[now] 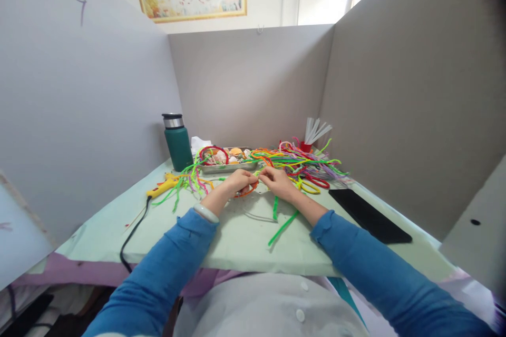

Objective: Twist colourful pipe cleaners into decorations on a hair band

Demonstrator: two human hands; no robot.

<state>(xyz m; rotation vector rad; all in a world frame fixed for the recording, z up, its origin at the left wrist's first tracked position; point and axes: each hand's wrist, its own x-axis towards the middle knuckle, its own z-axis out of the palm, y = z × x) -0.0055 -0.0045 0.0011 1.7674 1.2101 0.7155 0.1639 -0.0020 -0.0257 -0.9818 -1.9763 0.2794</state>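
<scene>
My left hand (240,182) is closed in a pinch on an orange pipe cleaner (250,191), which curves below its fingers. Facing it, my right hand (276,181) also pinches, its fingertips almost meeting the left ones at the same pipe cleaner; the exact grip is too small to make out. Two short green pipe cleaners, one of them slanting (283,228), lie on the table by my right wrist. A thin grey strand (261,217) rests just in front of both hands. Behind the right hand spreads a tangled heap of coloured pipe cleaners (284,159).
A metal tray (229,168) of shells stands behind my hands. To the left are a green bottle (179,147) and a yellow glue gun (163,187) with a black cord. White sticks (315,131) stand in a red cup; a black slab (367,215) lies right. Grey partitions enclose the table.
</scene>
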